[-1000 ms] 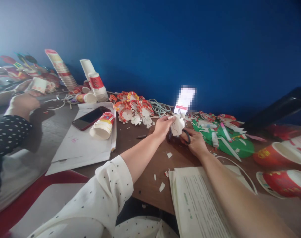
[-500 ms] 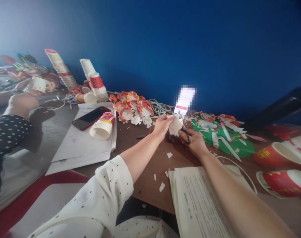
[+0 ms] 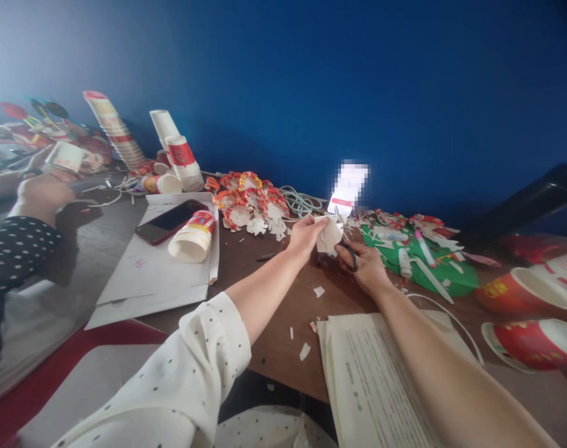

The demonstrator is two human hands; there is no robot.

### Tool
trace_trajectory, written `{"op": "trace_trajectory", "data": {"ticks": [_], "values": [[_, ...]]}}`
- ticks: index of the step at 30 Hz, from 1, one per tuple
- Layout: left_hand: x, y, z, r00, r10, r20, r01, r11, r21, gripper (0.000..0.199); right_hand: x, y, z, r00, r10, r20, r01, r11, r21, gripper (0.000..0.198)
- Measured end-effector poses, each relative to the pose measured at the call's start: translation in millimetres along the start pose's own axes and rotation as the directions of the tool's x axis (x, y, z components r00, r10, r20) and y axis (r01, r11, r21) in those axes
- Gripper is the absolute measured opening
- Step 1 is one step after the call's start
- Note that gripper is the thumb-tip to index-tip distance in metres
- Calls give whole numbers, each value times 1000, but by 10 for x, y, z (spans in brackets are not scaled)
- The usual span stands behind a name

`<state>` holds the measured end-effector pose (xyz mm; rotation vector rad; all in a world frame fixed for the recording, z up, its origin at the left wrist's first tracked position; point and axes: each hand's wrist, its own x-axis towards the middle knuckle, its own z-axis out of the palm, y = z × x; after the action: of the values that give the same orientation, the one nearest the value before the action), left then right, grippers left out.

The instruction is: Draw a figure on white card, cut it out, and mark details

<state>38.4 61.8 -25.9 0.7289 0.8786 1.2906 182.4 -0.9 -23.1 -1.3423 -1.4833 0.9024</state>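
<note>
My left hand [image 3: 306,236] pinches a small white paper piece [image 3: 328,236] with a drawn line on it, above the middle of the brown table [image 3: 283,298]. In my right hand [image 3: 365,266] are scissors [image 3: 351,256] with dark handles, the fingers closed round the loops. Their blades reach up at the paper's right edge; whether they touch it I cannot make out. Behind the paper a lit phone [image 3: 343,202] leans at the blue wall. To the left lies a heap of cut red-and-white paper cup pieces [image 3: 250,205].
Pens and scraps lie on a green sheet [image 3: 455,280] at right, near red paper cups [image 3: 511,292]. Printed sheets [image 3: 371,379] lie under my right forearm. Leftward are nested cups [image 3: 190,239], a dark phone [image 3: 171,222], cup stacks [image 3: 183,155] and another person's hands [image 3: 43,193].
Hardly anything differs. The paper and my right hand with the scissors have shifted very slightly left. At far left, the other person's held piece has tilted a little.
</note>
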Motion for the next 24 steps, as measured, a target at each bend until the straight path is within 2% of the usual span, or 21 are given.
{"op": "trace_trajectory", "data": {"ticks": [6, 9, 14, 24], "values": [[-47, 28, 35, 993, -95, 72, 101, 991, -90, 30, -12, -19, 1, 1000, -11, -28, 11, 1000, -6, 51], [-51, 23, 42, 985, -143, 100, 151, 986, -73, 26, -16, -33, -7, 1000, -15, -24, 14, 1000, -17, 52], [-12, -12, 21, 992, -104, 76, 108, 993, -51, 20, -11, -28, -5, 1000, -4, -21, 4, 1000, -9, 53], [13, 13, -10, 995, -69, 78, 71, 997, -21, 24, -13, -48, -2, 999, 44, -24, -43, 998, 35, 50]]}}
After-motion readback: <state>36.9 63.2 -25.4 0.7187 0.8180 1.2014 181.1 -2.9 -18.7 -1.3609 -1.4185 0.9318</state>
